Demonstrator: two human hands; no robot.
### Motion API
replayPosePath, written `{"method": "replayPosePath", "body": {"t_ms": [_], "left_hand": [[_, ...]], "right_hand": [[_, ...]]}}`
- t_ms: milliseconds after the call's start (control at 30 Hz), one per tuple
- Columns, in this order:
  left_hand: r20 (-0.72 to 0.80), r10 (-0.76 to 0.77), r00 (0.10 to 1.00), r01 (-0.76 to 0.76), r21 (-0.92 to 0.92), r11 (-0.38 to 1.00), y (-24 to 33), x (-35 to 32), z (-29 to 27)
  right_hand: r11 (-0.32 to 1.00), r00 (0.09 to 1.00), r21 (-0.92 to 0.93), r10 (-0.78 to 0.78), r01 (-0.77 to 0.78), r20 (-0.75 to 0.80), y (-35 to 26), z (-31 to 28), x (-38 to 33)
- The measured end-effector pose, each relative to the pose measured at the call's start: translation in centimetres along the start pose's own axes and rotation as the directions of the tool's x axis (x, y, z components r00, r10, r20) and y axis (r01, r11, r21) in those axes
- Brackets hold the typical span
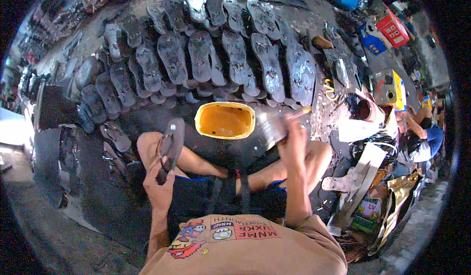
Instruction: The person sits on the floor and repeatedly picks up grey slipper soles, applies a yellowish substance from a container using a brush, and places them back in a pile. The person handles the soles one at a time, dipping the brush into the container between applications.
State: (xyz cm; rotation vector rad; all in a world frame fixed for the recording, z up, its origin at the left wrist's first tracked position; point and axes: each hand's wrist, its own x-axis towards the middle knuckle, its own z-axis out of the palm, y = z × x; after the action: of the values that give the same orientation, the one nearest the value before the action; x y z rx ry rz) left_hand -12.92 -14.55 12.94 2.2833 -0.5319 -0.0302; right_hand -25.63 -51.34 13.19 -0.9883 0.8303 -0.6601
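Note:
My left hand (159, 184) is closed around the heel end of a dark flip-flop (173, 142), held upright above my left knee. My right hand (295, 140) grips a wide brush (270, 129), whose pale head is smeared by motion; its handle sticks out beyond my fingers. Between the brush and the flip-flop stands a yellow tub (200, 128) with amber, glue-like stuff inside. The brush is to the right of the tub and apart from it. My crossed legs lie below the tub.
Rows of dark soles (235, 54) fan out beyond the tub. More flip-flops (115, 136) lie by my left knee. At right are a yellow box (390, 88), a red box (392, 29), a long board (360, 182) and loose scraps. Another person (426, 137) sits at far right.

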Motion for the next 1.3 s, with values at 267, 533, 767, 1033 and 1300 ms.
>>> {"method": "replayPosePath", "body": {"t_ms": [267,533,767,1033,1300], "left_hand": [[0.590,-0.273,0.759,0.438,-0.774,-0.457,9.3,3.3,4.9],[0.635,-0.136,0.760,0.617,-0.772,-0.154,5.8,0.9,5.2],[0.605,0.036,0.795,0.605,-0.789,-0.103,3.0,0.4,5.1],[0.689,-0.010,0.724,0.689,-0.724,0.019,5.8,0.6,4.6],[0.592,0.154,0.791,0.592,-0.804,0.052,5.6,6.3,6.4]], "right_hand": [[0.807,0.841,-0.334,-0.330,0.487,0.428,-3.3,8.5,-0.9],[0.441,0.508,-0.264,-0.652,0.858,0.562,-1.7,12.3,-2.3],[0.710,0.781,-0.334,-0.600,0.620,0.174,-4.3,10.1,0.0],[0.622,0.780,-0.498,-0.590,0.604,0.209,-7.9,8.0,3.6],[0.479,0.350,-0.071,-0.525,0.875,0.776,-0.9,7.5,-10.4]]}}
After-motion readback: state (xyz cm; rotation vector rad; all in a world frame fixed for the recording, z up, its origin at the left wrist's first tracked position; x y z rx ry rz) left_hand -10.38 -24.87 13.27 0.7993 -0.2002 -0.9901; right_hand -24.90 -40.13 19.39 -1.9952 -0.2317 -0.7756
